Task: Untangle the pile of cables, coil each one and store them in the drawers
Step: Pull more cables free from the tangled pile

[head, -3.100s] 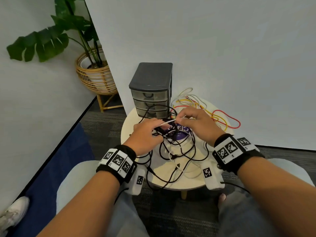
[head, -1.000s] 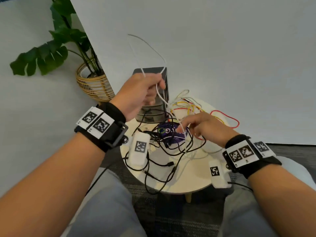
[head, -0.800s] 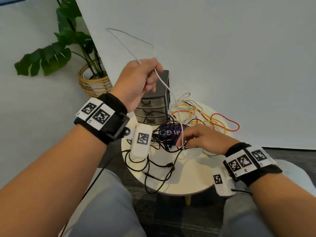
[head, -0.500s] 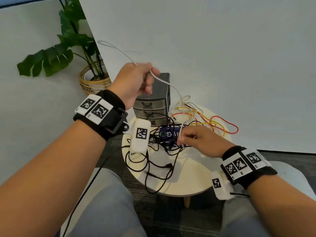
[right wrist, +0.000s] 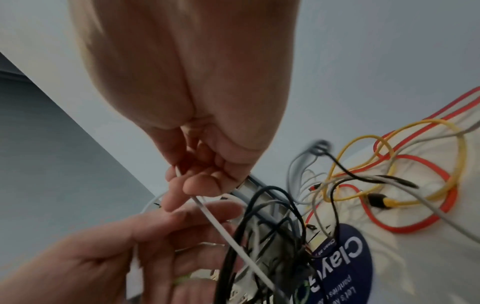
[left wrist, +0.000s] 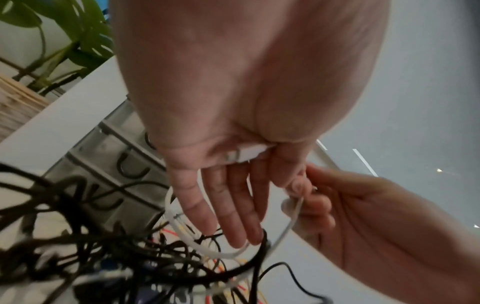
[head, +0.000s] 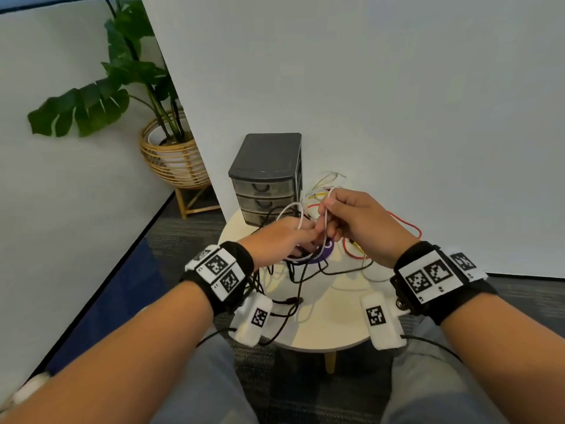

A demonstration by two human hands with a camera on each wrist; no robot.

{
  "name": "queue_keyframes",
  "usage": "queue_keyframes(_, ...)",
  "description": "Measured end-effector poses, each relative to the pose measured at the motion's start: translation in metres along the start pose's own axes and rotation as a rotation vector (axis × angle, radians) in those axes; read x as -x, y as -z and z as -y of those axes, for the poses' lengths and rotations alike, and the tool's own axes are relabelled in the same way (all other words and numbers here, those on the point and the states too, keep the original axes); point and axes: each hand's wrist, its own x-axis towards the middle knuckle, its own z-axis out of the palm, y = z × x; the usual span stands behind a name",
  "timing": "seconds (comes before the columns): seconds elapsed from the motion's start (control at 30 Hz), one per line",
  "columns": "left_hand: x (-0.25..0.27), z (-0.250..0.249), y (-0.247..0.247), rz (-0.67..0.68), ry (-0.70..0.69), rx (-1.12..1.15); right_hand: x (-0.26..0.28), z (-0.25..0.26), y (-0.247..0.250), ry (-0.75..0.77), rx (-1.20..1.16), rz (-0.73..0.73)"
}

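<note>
Above the tangled pile, my left hand has the white cable looped round its straight fingers. Its thumb pins the cable's white plug against the palm, and the loop hangs round the fingers. My right hand is close beside it. It pinches the same white cable between thumb and fingertips. Black cables lie tangled on the round table. The grey three-drawer unit stands behind, all drawers closed.
Red, yellow and grey cables lie loose on the table's right, near the white wall. A round dark blue label lies under the black tangle. A potted plant in a wicker basket stands on the floor to the left.
My left hand, earlier raised high and drawing the white cable up, has come down to the right hand. The cable now loops round its fingers. My right hand lifted off the pile.
</note>
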Motion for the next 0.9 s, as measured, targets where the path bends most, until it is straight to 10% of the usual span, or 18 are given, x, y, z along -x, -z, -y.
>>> queue_keyframes(0.47, -0.005, 0.006, 0.001, -0.209, -0.203, -0.053, -0.027, 0.057, -0.003, 0.043, -0.455, -0.179)
queue_keyframes(0.67, -0.008, 0.001, 0.012, -0.2, -0.196, -0.156, -0.017, 0.015, -0.012, 0.14, 0.5, -0.092)
queue_keyframes(0.9, 0.005, 0.013, 0.033, -0.199, -0.15, -0.211, -0.022, 0.018, -0.009, 0.065, 0.449, -0.27)
